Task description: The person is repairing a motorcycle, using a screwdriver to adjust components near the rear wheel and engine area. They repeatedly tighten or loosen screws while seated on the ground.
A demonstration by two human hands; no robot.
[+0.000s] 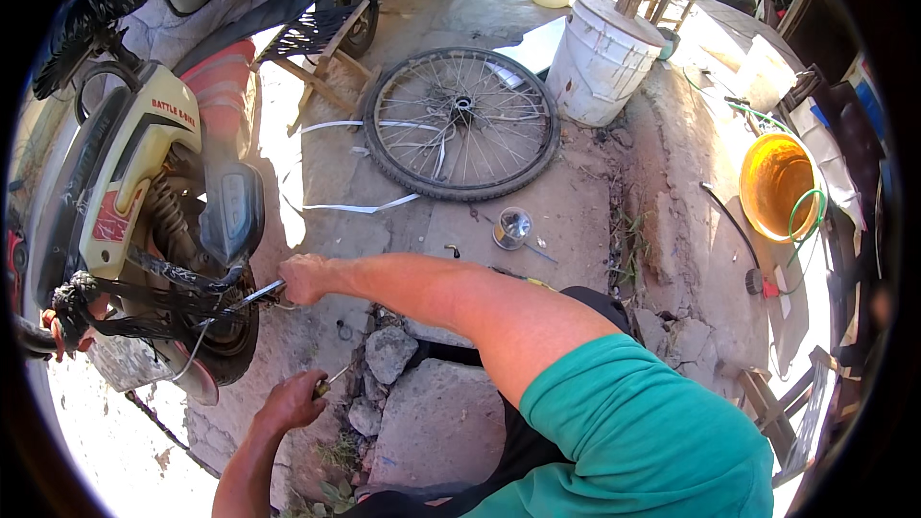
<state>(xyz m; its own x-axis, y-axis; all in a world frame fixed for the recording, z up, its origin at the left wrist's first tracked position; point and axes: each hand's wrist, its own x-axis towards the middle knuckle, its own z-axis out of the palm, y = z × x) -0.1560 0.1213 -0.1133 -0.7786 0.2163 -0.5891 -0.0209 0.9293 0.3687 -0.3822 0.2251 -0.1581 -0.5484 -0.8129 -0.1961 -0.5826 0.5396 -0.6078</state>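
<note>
A cream and black motorbike (pixel 144 163) stands at the left, with its wheel (pixel 235 341) low beside my hands. My right hand (pixel 304 278) is closed around the end of a silver wrench (pixel 261 294). The wrench's far end reaches in at the wheel hub, where dark parts hide its tip. Nearer to me, my left hand (pixel 294 401) is closed on a small screwdriver (pixel 329 385) with a yellowish handle. Its thin shaft points up and right over the ground, touching nothing that I can make out.
Beyond my arms a spoked bicycle wheel (pixel 462 123) lies flat near white strips. A round metal lamp-like part (pixel 513 227) sits closer. White bucket (pixel 602 59), orange basin (pixel 779 187) and wooden stool (pixel 321 62) stand around. Broken concrete (pixel 391 355) borders a dark gap by my legs.
</note>
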